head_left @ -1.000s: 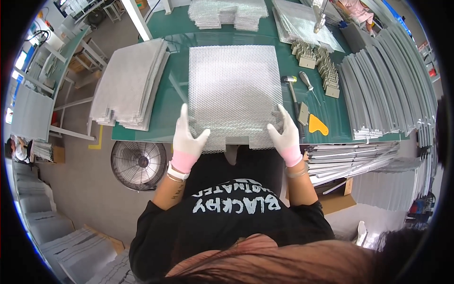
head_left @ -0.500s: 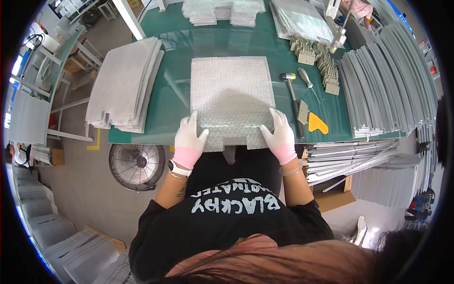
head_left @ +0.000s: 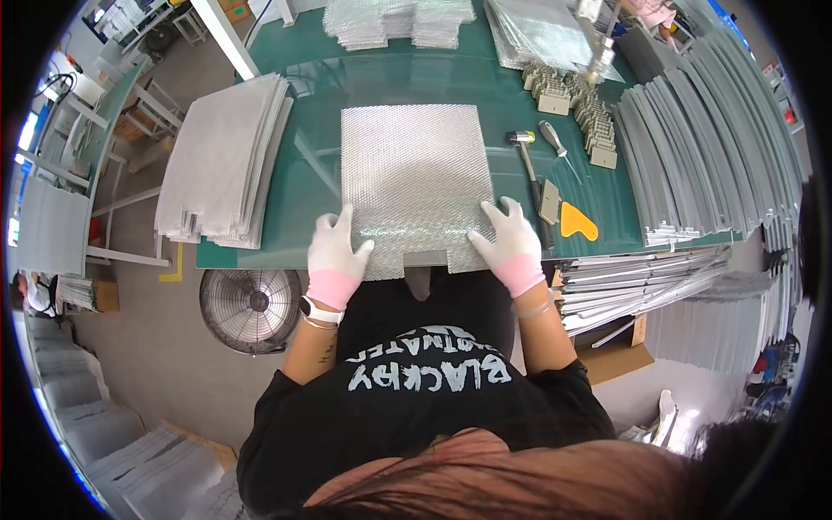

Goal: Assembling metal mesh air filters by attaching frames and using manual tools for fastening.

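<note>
A silvery mesh sheet (head_left: pixel 416 165) with a notch in its near edge lies flat on the green table, its near end at the front edge. My left hand (head_left: pixel 336 250), in a white glove with a pink cuff, rests at the sheet's near left corner with thumb and fingers apart. At the near right corner my right hand (head_left: pixel 510 238), gloved alike, lies with its thumb on the mesh and its fingers spread along the side. Neither hand is closed around the sheet. The undersides of the fingers are hidden.
Right of the sheet lie a hammer (head_left: pixel 527 160), a screwdriver (head_left: pixel 559 149), a grey plate (head_left: pixel 549 202) and a yellow scraper (head_left: pixel 577 222). Mesh stacks stand at left (head_left: pixel 221 160) and back (head_left: pixel 390 22). Beige clips (head_left: pixel 596 130) and grey panels (head_left: pixel 706 147) line the right; a fan (head_left: pixel 251 308) stands below.
The sheet and my left hand appear slightly farther left, partly because the view has shifted. My right fingers have moved a little inward over the sheet's right edge.
</note>
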`<move>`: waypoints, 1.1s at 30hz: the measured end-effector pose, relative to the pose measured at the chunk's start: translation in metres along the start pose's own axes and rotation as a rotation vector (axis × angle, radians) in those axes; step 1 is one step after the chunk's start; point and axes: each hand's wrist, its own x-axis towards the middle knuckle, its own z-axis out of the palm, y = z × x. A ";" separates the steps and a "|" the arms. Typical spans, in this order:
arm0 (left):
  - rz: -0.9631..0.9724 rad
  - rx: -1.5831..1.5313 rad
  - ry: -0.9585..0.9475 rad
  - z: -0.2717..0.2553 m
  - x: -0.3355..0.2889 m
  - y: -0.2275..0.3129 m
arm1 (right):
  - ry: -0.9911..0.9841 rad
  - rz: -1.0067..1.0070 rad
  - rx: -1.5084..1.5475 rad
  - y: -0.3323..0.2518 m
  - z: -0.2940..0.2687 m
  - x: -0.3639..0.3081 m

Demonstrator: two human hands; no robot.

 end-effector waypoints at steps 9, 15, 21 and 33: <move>0.331 0.296 -0.105 -0.005 0.010 -0.021 | 0.283 0.201 0.076 0.126 -0.029 0.036; 0.447 0.158 0.295 -0.015 -0.026 0.009 | 0.283 0.316 -0.258 0.182 -0.055 0.069; 0.231 -0.727 -0.785 0.023 -0.092 -0.022 | -0.050 0.385 -0.090 0.176 -0.090 0.091; -0.663 -1.616 -0.264 0.090 -0.081 -0.013 | -0.092 0.176 0.649 0.057 -0.095 -0.009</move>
